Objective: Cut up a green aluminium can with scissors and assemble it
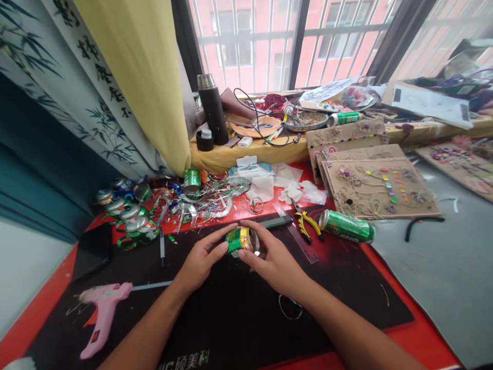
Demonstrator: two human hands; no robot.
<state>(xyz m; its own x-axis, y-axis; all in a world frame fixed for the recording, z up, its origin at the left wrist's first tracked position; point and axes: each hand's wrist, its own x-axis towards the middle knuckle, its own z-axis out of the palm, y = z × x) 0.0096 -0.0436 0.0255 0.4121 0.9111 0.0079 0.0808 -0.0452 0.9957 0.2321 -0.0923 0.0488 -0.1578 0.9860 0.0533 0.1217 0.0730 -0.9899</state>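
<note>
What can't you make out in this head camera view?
Head view:
Part of the green can: hidden by the left hand and right hand.
Lettering on the black mat: cut off by the bottom edge.
Print on the cut metal scraps: too small and tangled.

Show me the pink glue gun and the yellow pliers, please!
Pink glue gun (100,313), head view, on its handle.
Yellow pliers (302,227), head view, on one handle.

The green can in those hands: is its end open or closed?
Open: the green can between the left hand and right hand shows a hollow, silver-rimmed end facing the right hand.
</note>
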